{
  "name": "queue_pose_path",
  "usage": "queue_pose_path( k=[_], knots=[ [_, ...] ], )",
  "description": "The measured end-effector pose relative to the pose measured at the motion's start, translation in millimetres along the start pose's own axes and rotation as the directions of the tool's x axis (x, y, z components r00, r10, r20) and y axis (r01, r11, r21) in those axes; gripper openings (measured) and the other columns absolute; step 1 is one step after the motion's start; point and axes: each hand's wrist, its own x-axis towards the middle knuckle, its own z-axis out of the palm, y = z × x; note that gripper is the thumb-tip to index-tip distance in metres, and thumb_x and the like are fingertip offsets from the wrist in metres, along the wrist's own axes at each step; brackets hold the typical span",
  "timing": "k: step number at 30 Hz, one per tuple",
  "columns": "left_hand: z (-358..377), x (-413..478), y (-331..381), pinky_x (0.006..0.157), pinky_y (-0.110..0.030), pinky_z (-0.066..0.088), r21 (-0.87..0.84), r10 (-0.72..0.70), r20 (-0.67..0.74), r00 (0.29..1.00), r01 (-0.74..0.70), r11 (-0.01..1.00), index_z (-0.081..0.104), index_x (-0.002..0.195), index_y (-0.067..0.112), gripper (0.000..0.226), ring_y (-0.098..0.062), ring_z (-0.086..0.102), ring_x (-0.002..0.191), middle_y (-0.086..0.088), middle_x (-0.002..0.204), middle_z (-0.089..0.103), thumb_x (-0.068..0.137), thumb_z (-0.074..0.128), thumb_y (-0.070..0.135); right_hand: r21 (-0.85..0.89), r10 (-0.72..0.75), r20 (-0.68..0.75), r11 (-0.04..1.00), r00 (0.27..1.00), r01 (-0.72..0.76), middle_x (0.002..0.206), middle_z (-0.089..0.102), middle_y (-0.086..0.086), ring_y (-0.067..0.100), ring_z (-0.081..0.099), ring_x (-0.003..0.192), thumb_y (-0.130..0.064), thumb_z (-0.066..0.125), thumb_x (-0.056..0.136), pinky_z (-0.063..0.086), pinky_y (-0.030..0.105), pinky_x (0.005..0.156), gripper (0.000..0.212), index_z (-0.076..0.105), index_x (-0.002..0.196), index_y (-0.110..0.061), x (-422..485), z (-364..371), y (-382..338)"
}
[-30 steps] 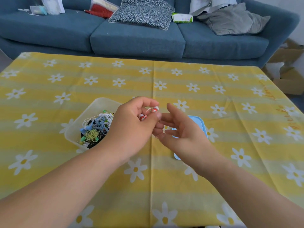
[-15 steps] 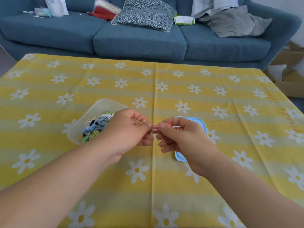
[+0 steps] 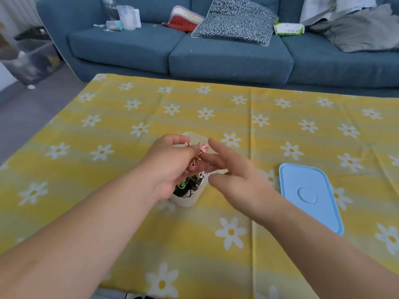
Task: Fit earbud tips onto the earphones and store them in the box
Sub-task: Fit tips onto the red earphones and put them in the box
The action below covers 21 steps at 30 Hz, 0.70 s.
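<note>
My left hand [image 3: 170, 162] pinches a bundle of red-and-white earphones [image 3: 197, 157] just above the clear plastic box [image 3: 187, 201]. Tangled earphones [image 3: 190, 185] in black, green and white fill the box, which my hands mostly hide. To the right of the bundle, my right hand [image 3: 235, 175] has its fingers spread, their tips close to the cord; I cannot tell if they touch it. The box's light blue lid [image 3: 311, 195] lies flat on the cloth at the right.
A yellow tablecloth with white daisies [image 3: 108, 130] covers the table. A blue sofa [image 3: 216, 52] with a patterned cushion, clothes and small items stands behind it. The table's left edge drops to grey floor.
My right hand has let go of the earphones and spread its fingers. Both hands have moved over the box, and the view has swung left, so the lid lies clear at the right.
</note>
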Motion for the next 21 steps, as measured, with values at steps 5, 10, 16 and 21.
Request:
queue_pose_path(
  k=[5, 10, 16, 21],
  knots=[
    [-18.0, 17.8, 3.2, 0.067, -0.037, 0.066, 0.083, 0.084, -0.092, 0.992, -0.076, 0.994, 0.056, 0.117, 0.014, 0.031, -0.033, 0.078, 0.085, -0.019, 0.115, 0.066, 0.092, 0.071, 0.003, -0.252, 0.030, -0.346, 0.960, 0.938, -0.123, 0.079, 0.068, -0.003, 0.008, 0.063, 0.061, -0.041, 0.068, 0.089, 0.048, 0.018, 0.055, 0.026, 0.056, 0.096, -0.019, 26.1, 13.9, 6.7],
    [-13.4, 21.6, -1.7, 0.067, -0.037, 0.066, 0.251, 0.174, -0.040, 0.984, -0.158, 0.955, 0.059, 0.108, 0.014, 0.018, -0.035, 0.077, 0.089, -0.016, 0.110, 0.068, 0.095, 0.070, 0.009, -0.178, 0.370, -0.090, 0.907, 0.925, -0.381, 0.069, 0.072, 0.014, 0.029, 0.072, 0.055, -0.046, 0.056, 0.092, 0.061, 0.041, 0.057, 0.048, 0.061, 0.077, -0.001, 31.5, 25.1, 26.1],
    [-1.0, 26.1, -12.8, 0.077, -0.047, 0.064, 0.457, 0.356, -0.004, 0.935, -0.315, 0.832, 0.062, 0.093, 0.028, 0.011, -0.025, 0.076, 0.080, -0.003, 0.097, 0.070, 0.091, 0.071, 0.022, -0.233, 0.258, -0.128, 0.930, 0.957, -0.282, 0.079, 0.073, 0.021, 0.029, 0.063, 0.060, -0.031, 0.051, 0.090, 0.058, 0.052, 0.071, 0.043, 0.062, 0.079, 0.008, 25.3, 16.8, 21.6],
    [15.3, 22.6, -11.4, 0.066, -0.016, 0.048, 0.649, 0.518, 0.195, 0.833, -0.506, 0.568, 0.066, 0.106, 0.025, 0.012, -0.001, 0.061, 0.075, 0.013, 0.094, 0.065, 0.094, 0.069, 0.024, -0.338, 0.227, -0.106, 0.907, 0.968, -0.250, 0.085, 0.069, 0.027, 0.031, 0.059, 0.063, -0.032, 0.051, 0.090, 0.047, 0.044, 0.058, 0.043, 0.056, 0.082, 0.010, 5.7, -12.3, 20.1]
  ],
)
